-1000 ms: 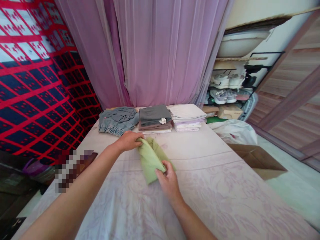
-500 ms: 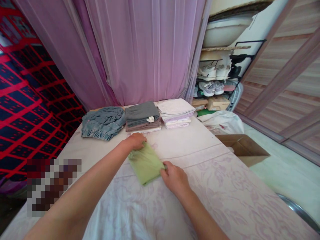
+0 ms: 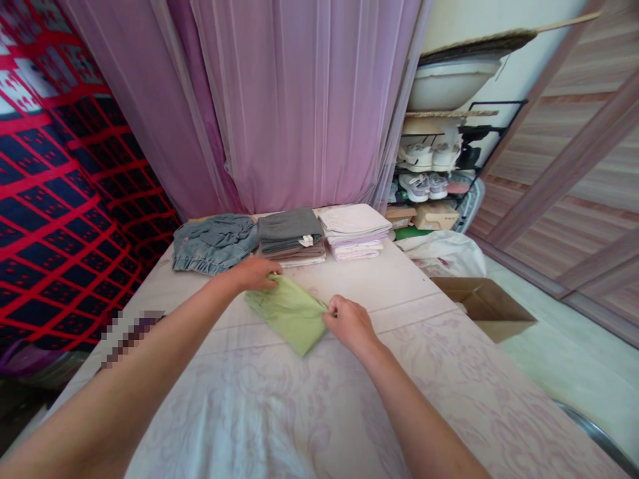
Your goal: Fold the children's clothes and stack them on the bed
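Head view: my left grip [image 3: 257,273] is closed on the far left edge of a green cloth [image 3: 294,318], and my right grip [image 3: 351,324] pinches its right corner between thumb and fingers. The cloth stretches between my two grips, its lowest corner pointing toward me, over the patterned sheet [image 3: 319,412]. Whether that corner rests on the sheet or hangs just above it, I cannot tell.

Beyond my left grip lie the bunched denim [image 3: 214,245] and, to its right, a grey pile [image 3: 289,226]; a white pile [image 3: 354,221] sits beyond my right grip.

As I judge it, the right corner is the likeliest to slip, since only my fingertips hold it; a hard pull could free it and let the layers open. Uneven pulling between my grips could skew the folded edges, and the soft fabric looks ready to crease near my left fingers. If my left grip pushes farther out, my knuckles could knock the grey pile or drag the denim.
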Demonstrator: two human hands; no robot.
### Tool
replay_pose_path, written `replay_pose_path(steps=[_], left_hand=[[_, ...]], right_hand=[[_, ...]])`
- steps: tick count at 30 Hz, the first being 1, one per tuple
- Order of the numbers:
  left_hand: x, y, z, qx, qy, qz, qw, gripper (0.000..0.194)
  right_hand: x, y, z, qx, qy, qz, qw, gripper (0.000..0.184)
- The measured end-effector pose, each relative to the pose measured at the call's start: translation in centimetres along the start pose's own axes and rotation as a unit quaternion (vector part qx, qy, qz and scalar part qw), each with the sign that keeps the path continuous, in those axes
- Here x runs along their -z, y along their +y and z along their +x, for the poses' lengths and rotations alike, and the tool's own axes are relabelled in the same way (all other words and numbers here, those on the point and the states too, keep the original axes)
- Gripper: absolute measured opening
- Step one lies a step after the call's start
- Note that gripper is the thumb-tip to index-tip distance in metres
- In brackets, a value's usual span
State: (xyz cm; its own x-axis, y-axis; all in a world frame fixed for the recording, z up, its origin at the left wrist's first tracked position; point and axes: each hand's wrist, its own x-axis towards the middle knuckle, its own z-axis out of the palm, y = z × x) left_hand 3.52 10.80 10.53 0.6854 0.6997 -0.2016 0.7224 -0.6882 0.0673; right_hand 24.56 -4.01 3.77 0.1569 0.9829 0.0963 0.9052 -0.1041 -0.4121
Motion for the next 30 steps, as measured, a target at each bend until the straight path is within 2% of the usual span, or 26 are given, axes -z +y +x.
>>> replay_pose_path(steps=[2, 4, 5, 7, 10, 12, 14, 16, 19, 22, 26, 30], left_hand=[[1.1, -0.4, -2.5, -0.001, 0.068, -0.018, 0.998, 0.019], [0.9, 0.1, -5.2, 0.019, 0.16, -0.018, 0.987, 0.014], [0.2, 0.6, -6.5, 0.028, 0.203, -0.016, 0.979, 0.011], [-2.6, 1.9, -8.8, 0.024, 0.249, -0.026, 0.968, 0.009], [-8.3, 4.1, -11.5, 0.02, 0.254, -0.053, 0.966, 0.011], [-11.3, 5.0, -12.9, 0.025, 0.236, -0.079, 0.968, 0.014], [-12.8, 5.4, -14.2, 0.041, 0.215, -0.105, 0.97, 0.017], [-12.8, 5.5, -15.1, 0.053, 0.188, -0.122, 0.973, 0.018], [-11.5, 6.2, -15.2, 0.058, 0.166, -0.121, 0.977, 0.024], [-10.7, 8.4, -13.6, 0.053, 0.2, -0.113, 0.972, 0.026], [-11.4, 12.0, -10.0, 0.04, 0.233, -0.101, 0.966, 0.028], [-12.5, 13.2, -7.9, 0.034, 0.227, -0.074, 0.97, 0.019]], right_hand=[[1.1, -0.1, 1.1, 0.019, 0.056, 0.027, 0.998, 0.014], [1.9, 0.0, 1.8, 0.078, 0.133, 0.039, 0.987, 0.028], [2.1, 0.1, 1.9, 0.121, 0.17, 0.04, 0.977, 0.032], [1.7, 0.7, 1.3, 0.215, 0.207, 0.039, 0.954, 0.031], [-0.4, 2.2, -1.0, 0.311, 0.176, 0.032, 0.934, 0.028], [-2.0, 3.3, -3.0, 0.327, 0.132, 0.025, 0.935, 0.03], [-3.2, 4.0, -4.6, 0.318, 0.097, 0.024, 0.943, 0.033], [-3.8, 4.5, -5.5, 0.301, 0.075, 0.038, 0.95, 0.037], [-4.0, 4.7, -5.7, 0.281, 0.066, 0.084, 0.954, 0.04], [-4.2, 4.8, -5.4, 0.273, 0.074, 0.114, 0.952, 0.035], [-4.0, 4.6, -5.1, 0.279, 0.069, 0.094, 0.953, 0.025], [-3.6, 3.8, -4.9, 0.292, 0.053, 0.039, 0.954, 0.018]])
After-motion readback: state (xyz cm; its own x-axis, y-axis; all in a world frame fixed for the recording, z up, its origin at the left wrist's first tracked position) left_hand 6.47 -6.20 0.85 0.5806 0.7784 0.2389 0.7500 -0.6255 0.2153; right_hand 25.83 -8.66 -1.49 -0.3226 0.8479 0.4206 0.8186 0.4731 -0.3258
